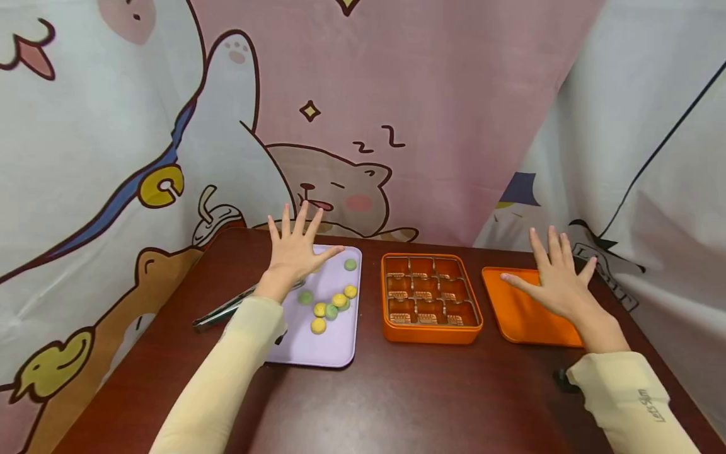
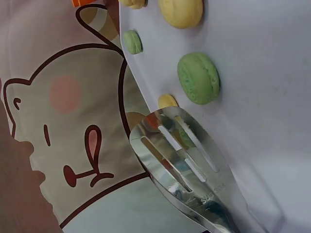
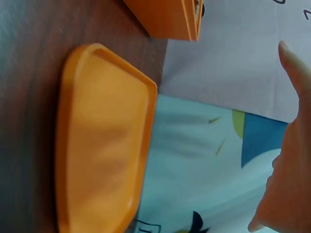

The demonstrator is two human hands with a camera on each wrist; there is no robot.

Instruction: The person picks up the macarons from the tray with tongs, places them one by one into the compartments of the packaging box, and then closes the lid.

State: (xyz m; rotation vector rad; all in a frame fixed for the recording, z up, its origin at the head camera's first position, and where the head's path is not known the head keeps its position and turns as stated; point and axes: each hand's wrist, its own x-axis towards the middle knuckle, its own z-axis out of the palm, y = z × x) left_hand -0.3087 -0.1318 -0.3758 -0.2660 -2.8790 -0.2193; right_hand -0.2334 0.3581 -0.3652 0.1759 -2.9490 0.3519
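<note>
My left hand [image 1: 293, 252] is held with fingers spread over the lilac tray [image 1: 340, 347], holding nothing. Yellow and green macarons [image 1: 318, 325] lie on that tray, several of each colour. Metal tongs [image 1: 227, 308] with a slotted head [image 2: 175, 155] rest across the tray's left side, partly hidden by the left forearm. Over on the right, my right hand [image 1: 561, 284] has its fingers spread above a shallow orange lid [image 1: 527, 309] and grips nothing. Between the two stands an orange box [image 1: 431, 334] whose clear insert [image 1: 422, 287] has rows of vacant compartments.
Everything stands on a dark reddish-brown table [image 1: 397, 403]. A cartoon-printed curtain [image 1: 442, 113] hangs close behind the table and along both sides. Dark wrist-camera parts [image 1: 564, 380] show under the right sleeve.
</note>
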